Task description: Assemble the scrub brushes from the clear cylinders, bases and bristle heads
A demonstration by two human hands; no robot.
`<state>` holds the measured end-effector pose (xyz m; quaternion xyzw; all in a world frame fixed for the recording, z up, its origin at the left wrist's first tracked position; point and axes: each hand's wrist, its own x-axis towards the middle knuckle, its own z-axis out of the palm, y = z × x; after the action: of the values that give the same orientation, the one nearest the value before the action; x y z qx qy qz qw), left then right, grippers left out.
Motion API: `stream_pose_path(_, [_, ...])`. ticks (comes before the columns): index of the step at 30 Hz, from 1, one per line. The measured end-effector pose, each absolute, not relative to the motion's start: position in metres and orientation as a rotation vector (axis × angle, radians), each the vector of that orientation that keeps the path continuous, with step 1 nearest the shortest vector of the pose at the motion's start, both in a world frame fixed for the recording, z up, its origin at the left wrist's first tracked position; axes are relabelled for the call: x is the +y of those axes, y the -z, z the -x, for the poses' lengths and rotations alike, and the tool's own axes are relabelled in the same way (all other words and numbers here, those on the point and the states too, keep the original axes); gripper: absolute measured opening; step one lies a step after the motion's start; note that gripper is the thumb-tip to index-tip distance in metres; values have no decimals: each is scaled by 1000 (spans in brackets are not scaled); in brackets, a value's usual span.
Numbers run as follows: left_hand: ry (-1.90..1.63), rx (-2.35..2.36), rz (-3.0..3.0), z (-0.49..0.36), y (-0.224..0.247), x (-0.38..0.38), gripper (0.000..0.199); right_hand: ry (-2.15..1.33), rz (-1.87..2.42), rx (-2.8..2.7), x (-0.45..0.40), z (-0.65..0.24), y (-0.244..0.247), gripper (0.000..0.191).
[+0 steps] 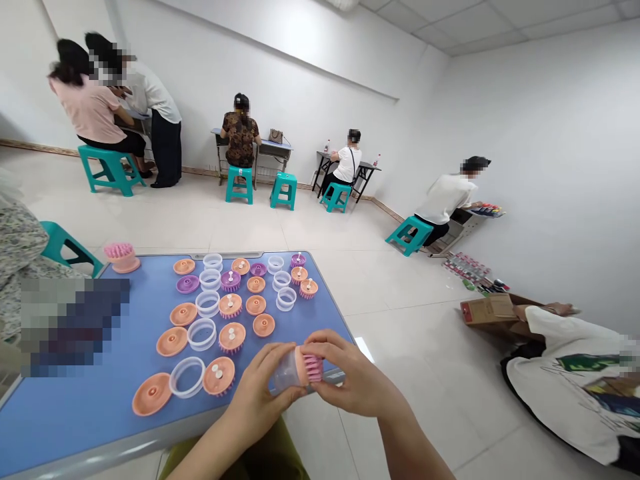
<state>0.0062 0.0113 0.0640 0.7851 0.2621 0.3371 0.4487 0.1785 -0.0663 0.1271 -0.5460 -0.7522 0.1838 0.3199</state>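
Pink-bristled brush head point(309, 365) is held over the near right edge of the blue worktop point(75, 413), butted against a clear plastic cylinder point(286, 373). The cylinder is wrapped by the left grip point(259, 381), while the bristled end is closed on from the other side by the right grip point(354, 371); both grips are firmly closed on the joined pieces, and no gap between the two parts can be made out. Spread across the worktop are salmon-pink discs point(151, 394), clear rings point(187, 377), peg-fitted bristled heads point(219, 376) and purple bristled heads point(231, 281).

The smooth plastic could be lost from the left grip if pressure is applied unevenly, and the pieces might be forced out of line if they are twisted while being pressed together. Soft bristles could also be bent under the right fingers point(327, 357). If dropped past the edge, a piece would be likely to land on the tiled floor point(400, 407), and the nearby ring and head could be knocked by the left forearm point(215, 450).
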Motion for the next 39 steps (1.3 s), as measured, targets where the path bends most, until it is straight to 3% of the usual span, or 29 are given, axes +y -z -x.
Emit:
stream_pose_path(11, [-481, 656, -1693, 3, -90, 14, 40, -553, 1409, -2003, -66, -175, -130, 50])
stream_pose_path(21, [-210, 539, -1410, 4, -85, 20, 41, -701, 1349, -2036, -65, -177, -125, 49])
stream_pose_path(25, [-372, 606, -1604, 2, -83, 15, 43, -660, 1446, -1995, -64, -176, -121, 46])
stream_pose_path(30, [-820, 665, -2125, 3, -72, 9, 44, -750, 1643, -1830, -62, -172, -114, 24])
stream_pose_path(36, [-973, 670, -2344, 2, -64, 11, 45, -782, 1536, -1777, -66, -172, -107, 53])
stream_pose_path(39, [-1019, 572, -2434, 1, -63, 10, 44, -824, 1620, -1710, -65, -169, -105, 28])
